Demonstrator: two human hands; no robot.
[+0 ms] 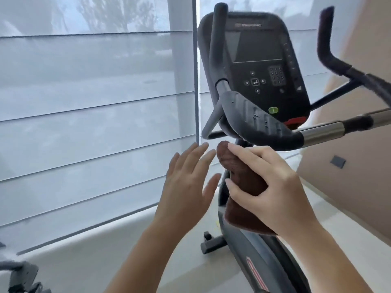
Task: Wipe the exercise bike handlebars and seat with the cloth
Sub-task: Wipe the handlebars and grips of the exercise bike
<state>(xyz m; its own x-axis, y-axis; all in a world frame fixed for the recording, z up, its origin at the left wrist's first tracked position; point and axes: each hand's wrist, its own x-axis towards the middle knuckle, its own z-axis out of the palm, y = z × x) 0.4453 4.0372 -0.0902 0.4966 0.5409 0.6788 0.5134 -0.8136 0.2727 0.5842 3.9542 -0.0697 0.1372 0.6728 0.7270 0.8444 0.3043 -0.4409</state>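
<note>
Holding: right hand (pixel 273 185) is clenched round a bunched brown cloth (pixel 243 182), thumb underneath, fingers over the top; the lower end of the cloth hangs loose at 6 o'clock of the hand.
Left hand: left hand (pixel 188 182) is released, fingers spread, grasping nothing; it sits at 9 o'clock of the cloth, fingertips just beside the cloth's upper end.
Cloth position: just below the near grip pad (pixel 260 121) of the handlebars, at 6 o'clock of it, apparently not touching it.
Handlebars: left upright bar (pixel 215 45) stands at 11 o'clock of the pad; the chrome section (pixel 321 134) runs off toward 3 o'clock; the far right bar (pixel 328 39) sits at 2 o'clock.
Console (pixel 258 60): directly behind the pad, at 12 o'clock, with keypad and buttons exposed.
Seat: not in view.
Step judged: start of the handlebar wipe; no contact yet.
Risk 1: bunched cloth gives a small contact patch; cause, wad not opened flat, so parts of the ribbed pad may be missed.
Risk 2: loose tail may snag on the frame (pixel 243 246) below; cause, a long unsupported end.
Risk 3: an upward stroke may overrun onto the console buttons; cause, the pad lies close in front of them.
Risk 4: far right bar may be skipped; cause, it stands well apart from both hands.
</note>
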